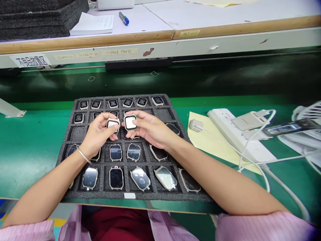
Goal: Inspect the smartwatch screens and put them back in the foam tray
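Observation:
A black foam tray [75, 132] lies on the green bench, its pockets filled with several beige smartwatch bodies with dark screens. My left hand [97, 134] is closed round one watch body [112, 123] with a lit screen, held over the tray's middle. Just to its right, my right hand [147, 129] pinches a second watch body [130, 122] whose screen glows white. The two watches sit side by side, almost touching. A thin bangle circles my left wrist.
A white power strip [225, 125] with plugged adapters and white cables lies right of the tray on a yellow sheet [200, 137]. A white fan [309, 115] stands at far right. On the raised shelf behind lie paper [92, 24], a blue pen [123, 17] and dark foam [37, 16].

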The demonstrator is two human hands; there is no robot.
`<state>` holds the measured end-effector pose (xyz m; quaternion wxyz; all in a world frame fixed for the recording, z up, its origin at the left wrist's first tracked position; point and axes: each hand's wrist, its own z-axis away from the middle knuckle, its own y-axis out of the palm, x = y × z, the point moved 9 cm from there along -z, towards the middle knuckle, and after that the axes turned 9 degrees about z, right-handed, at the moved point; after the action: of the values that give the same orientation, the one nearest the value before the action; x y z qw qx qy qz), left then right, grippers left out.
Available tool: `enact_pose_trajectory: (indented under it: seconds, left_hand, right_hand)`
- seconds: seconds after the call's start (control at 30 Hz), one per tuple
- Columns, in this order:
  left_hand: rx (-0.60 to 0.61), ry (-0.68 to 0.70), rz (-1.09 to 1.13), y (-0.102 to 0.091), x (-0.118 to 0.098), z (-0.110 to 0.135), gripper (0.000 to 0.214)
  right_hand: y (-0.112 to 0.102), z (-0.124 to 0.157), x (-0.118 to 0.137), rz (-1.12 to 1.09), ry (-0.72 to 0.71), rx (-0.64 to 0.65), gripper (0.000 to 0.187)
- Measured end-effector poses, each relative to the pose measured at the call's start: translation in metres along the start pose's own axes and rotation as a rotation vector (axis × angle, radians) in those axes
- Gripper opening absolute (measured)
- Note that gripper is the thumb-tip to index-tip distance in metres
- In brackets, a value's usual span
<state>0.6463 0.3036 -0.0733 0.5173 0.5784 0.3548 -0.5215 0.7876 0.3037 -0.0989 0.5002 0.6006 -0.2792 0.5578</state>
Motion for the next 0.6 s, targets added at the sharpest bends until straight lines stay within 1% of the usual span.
enact_pose_trajectory:
  seconds: [0.27,0.47,0.53,0.6]
  left_hand:
    - [0.022,-0.007,0.019,0.0012,0.0037,-0.0012,0.045]
    - [0.047,-0.016,0.056,0.0032,0.0046,-0.0005,0.054]
    - [0.042,-0.023,0.055,0.0032,0.0037,0.0001,0.053]
    - [0.032,-0.039,0.036,0.0029,0.0035,0.0006,0.042]
  right_hand:
    - [0.0033,0.0013,0.0037,0.035,-0.046,0.047,0.044]
    - [0.0045,0.0022,0.0073,0.036,-0.057,0.034,0.049]
    - [0.0041,0.0023,0.0069,0.046,-0.051,0.035,0.046]
    - [0.0030,0.0021,0.0050,0.066,-0.035,0.033,0.036]
